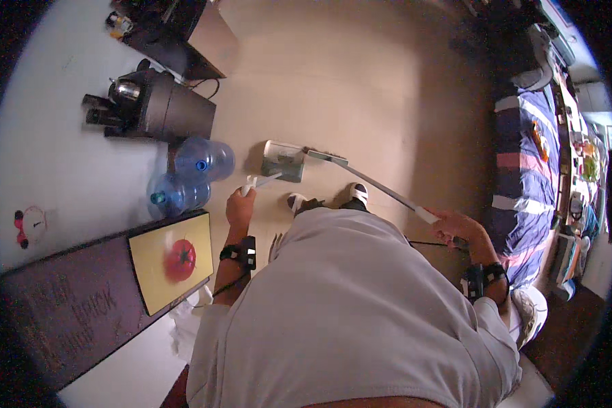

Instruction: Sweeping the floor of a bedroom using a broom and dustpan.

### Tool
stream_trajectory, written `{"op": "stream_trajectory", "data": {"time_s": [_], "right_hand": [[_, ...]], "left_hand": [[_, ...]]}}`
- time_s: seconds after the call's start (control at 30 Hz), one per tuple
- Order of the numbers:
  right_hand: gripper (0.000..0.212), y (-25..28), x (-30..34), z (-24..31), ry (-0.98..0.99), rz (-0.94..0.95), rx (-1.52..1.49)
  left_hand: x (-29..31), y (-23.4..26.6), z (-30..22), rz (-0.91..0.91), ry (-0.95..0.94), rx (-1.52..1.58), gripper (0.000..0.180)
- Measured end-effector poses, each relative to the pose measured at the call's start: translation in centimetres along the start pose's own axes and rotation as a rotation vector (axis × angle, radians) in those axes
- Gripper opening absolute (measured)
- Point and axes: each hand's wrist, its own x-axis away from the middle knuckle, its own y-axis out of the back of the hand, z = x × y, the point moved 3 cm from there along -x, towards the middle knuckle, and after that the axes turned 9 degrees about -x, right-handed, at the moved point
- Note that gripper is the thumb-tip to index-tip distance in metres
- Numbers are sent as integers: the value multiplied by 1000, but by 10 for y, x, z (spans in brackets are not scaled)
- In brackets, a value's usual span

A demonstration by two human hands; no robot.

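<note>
My left hand (241, 206) is closed around the white upper end of a long-handled dustpan (273, 151). Its pale, partly see-through pan lies on the floor just ahead of my feet. My right hand (453, 228) grips the white end of a broom (381, 187), whose grey stick slants forward and to the left. The narrow greenish broom head (328, 158) rests on the floor beside the right edge of the pan. A small dark bit shows where head and pan meet; I cannot make out what it is.
Two big blue water jugs (207, 160) stand left of the dustpan. Beyond them are a dark cabinet (177, 109) and a brown box-like unit (207, 41). Near left, a screen (196, 234) shows a tomato. A bed with striped bedding (523, 173) runs along the right.
</note>
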Motion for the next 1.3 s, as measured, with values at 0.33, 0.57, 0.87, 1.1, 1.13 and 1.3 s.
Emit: {"op": "stream_trajectory", "data": {"time_s": [0.33,0.57,0.87,1.1,1.13,1.3], "right_hand": [[37,79,-26,-63,162,-227,-51],[28,153,-87,-85,327,-419,-34],[19,171,-88,-70,666,-378,-320],[9,170,-177,-107,701,-53,-774],[9,160,-177,-102,749,-29,-895],[24,136,-209,-111,616,-194,-557]], "left_hand": [[21,-17,-27,92,19,51,46],[36,-16,-72,26,-145,-117,47],[52,-36,-107,114,-167,-131,46],[69,-44,-135,155,-174,-103,45],[68,-46,-136,155,-176,-85,44],[61,-46,-144,133,-210,-159,44]]}}
